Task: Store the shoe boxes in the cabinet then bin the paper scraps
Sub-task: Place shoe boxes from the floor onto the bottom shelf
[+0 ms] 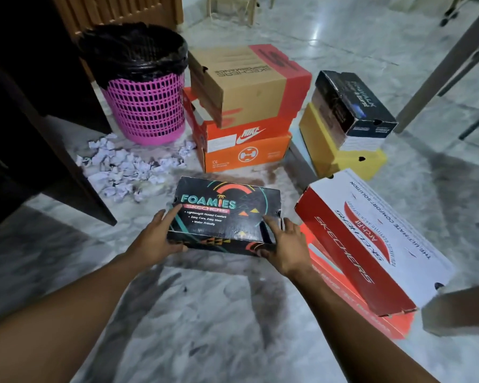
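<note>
A black Foamies shoe box (224, 214) is held between both hands just above the marble floor. My left hand (155, 236) grips its left end and my right hand (284, 246) grips its right end. Behind it a brown and red box (246, 81) lies on an orange Nike box (244, 145). To the right a black box (351, 103) sits on a yellow box (329, 150). A white and red Skechers box (371, 239) rests on another red box (351, 294). Crumpled paper scraps (122, 170) lie by the pink bin (147, 111). The dark cabinet (25, 120) stands at the left.
The pink bin has a black liner and stands against a wooden door (116, 9). A grey table leg (448, 64) slants at the right. A grey block (459, 310) juts in at the right edge. Grey marble floor (205, 327) spreads in front of me.
</note>
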